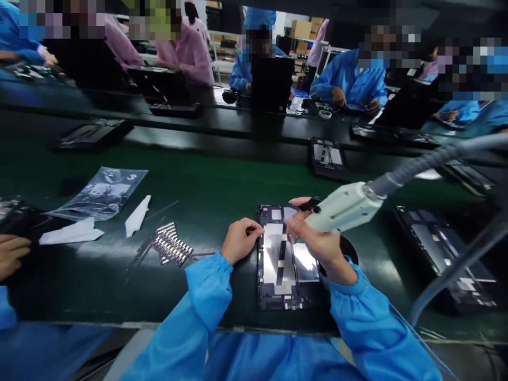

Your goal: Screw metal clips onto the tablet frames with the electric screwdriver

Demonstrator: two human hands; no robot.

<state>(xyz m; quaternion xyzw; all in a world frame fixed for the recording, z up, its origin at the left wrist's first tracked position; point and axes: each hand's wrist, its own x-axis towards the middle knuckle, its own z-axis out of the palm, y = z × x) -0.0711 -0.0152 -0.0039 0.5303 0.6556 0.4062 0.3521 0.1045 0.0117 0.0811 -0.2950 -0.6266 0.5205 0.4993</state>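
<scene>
An opened tablet [273, 259] lies on the green bench mat before me, its silvery battery area and dark frame exposed. At its upper left edge, my left hand [242, 241] has thumb and fingers pinched together; what they hold, if anything, is hidden. My right hand [323, 246] is closed around the front end of a pale green handheld tool [345, 206] over the tablet's upper right. A grey ribbed hose [416, 161] runs from the tool's rear. Its tip is hidden by my fingers. Partly behind my right wrist is a black round object [349, 250].
Small metallic strips [172, 244] lie left of my left hand, near white paper pieces [137, 216] and a clear plastic bag [107, 193]. Another opened tablet [440, 248] is at right, by a grey cable [456, 264]. A neighbour's hand [11, 254] shows at left. Co-workers sit opposite.
</scene>
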